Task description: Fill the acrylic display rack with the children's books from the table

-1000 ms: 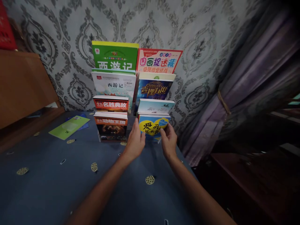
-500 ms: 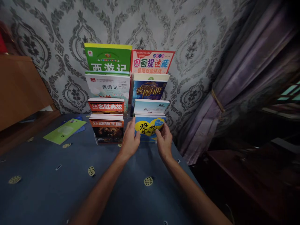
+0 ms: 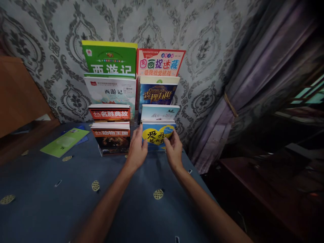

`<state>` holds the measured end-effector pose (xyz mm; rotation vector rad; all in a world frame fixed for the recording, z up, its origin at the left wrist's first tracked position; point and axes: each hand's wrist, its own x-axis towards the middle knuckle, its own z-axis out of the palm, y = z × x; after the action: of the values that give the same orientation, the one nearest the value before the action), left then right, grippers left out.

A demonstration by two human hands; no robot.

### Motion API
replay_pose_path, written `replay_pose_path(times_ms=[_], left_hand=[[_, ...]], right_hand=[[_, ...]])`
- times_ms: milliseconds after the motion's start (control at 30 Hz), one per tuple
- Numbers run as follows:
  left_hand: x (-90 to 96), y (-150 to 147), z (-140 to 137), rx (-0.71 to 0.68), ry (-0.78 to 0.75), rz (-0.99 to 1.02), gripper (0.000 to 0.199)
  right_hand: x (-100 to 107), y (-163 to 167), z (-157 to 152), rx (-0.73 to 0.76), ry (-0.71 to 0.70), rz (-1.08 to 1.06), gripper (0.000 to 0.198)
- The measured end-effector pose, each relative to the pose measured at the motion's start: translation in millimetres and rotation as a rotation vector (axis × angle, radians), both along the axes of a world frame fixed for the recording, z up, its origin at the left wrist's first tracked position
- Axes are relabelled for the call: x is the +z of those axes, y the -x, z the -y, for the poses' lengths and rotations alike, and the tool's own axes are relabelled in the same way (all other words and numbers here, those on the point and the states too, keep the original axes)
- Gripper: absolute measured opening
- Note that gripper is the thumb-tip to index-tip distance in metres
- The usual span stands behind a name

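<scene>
A blue book with a yellow heart on its cover [image 3: 157,143] stands upright at the front of the right-hand column of books. My left hand [image 3: 138,148] grips its left edge, thumb in front and fingers along the side. On the opposite edge my right hand [image 3: 174,148] is closed the same way, its thumb on the cover. Behind it rise a pale blue book [image 3: 160,113], a dark blue book [image 3: 158,93] and a pink book [image 3: 160,63], in tiers. Beside my left hand stands a book with a lion cover [image 3: 111,140].
The left column also holds a red-topped book [image 3: 111,113], a white book [image 3: 110,89] and a green book [image 3: 110,60]. A lime-green booklet [image 3: 64,142] lies on the blue tablecloth [image 3: 121,209]. Patterned wall behind; a tied purple curtain [image 3: 215,125] hangs right.
The whole scene has shifted slightly left in view as the camera turned. Both hands stay on the sides of the blue book, which keeps its place in the column.
</scene>
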<state>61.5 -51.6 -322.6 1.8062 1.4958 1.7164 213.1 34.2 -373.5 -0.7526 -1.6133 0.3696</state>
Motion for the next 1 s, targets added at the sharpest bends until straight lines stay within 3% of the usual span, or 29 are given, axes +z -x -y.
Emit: replay_pose_path(times_ms=[267, 533, 1000], left_hand=[[-3.8, -3.3, 0.8, -0.008, 0.017, 0.028, 0.073], [10.4, -4.2, -2.0, 0.017, 0.004, 0.019, 0.075], [14.8, -4.1, 1.0, 0.047, 0.001, -0.047, 0.073]], right_hand=[[3.6, 3.5, 8.3, 0.094, 0.208, -0.267, 0.061], [23.6, 2.4, 6.9, 0.123, 0.167, -0.282, 0.06], [38.5, -3.1, 6.6, 0.053, 0.146, -0.179, 0.058]])
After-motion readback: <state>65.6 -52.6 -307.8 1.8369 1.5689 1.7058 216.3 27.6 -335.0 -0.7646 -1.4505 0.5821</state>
